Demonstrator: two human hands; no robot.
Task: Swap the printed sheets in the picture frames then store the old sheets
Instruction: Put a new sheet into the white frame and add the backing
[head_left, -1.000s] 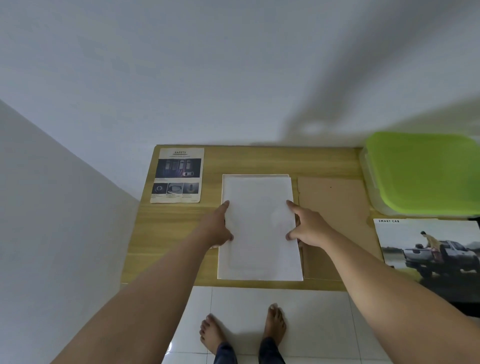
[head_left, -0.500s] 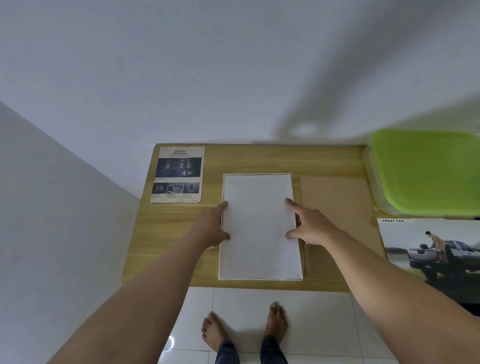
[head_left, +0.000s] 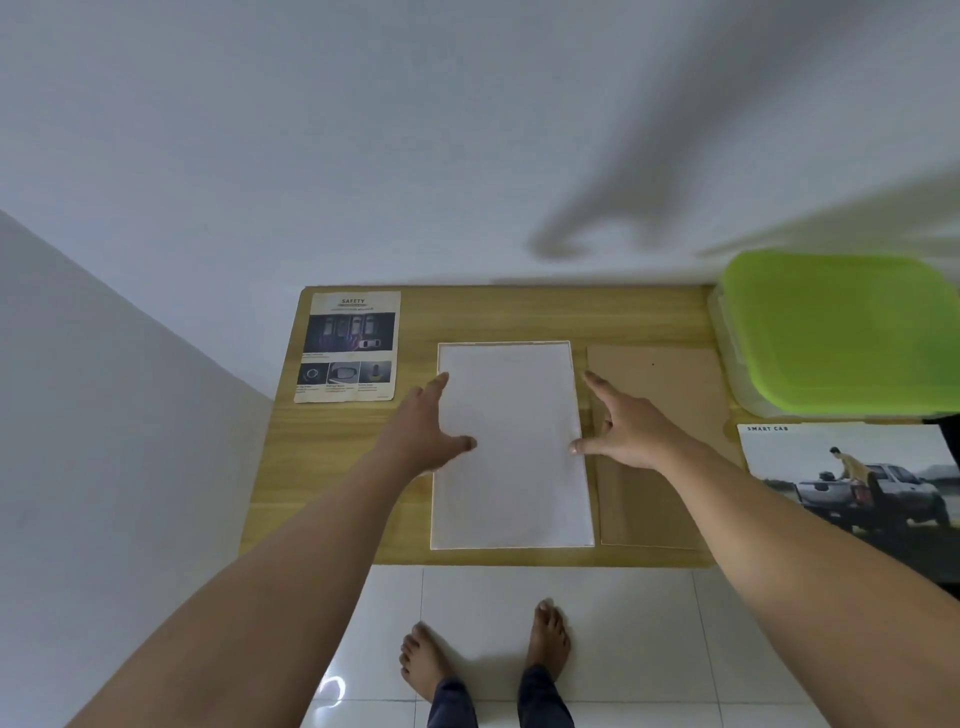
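I record the white sheet lying flat at the middle of the tabletop's front edge, with a brown backing board just beside it on the right. The left hand and right hand flank it, fingers straight and released, thumbs touching the sheet.

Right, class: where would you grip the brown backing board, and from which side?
I'd take the backing board by its near edge, from the table front: it lies flat close to that edge, so slide it over and pinch.
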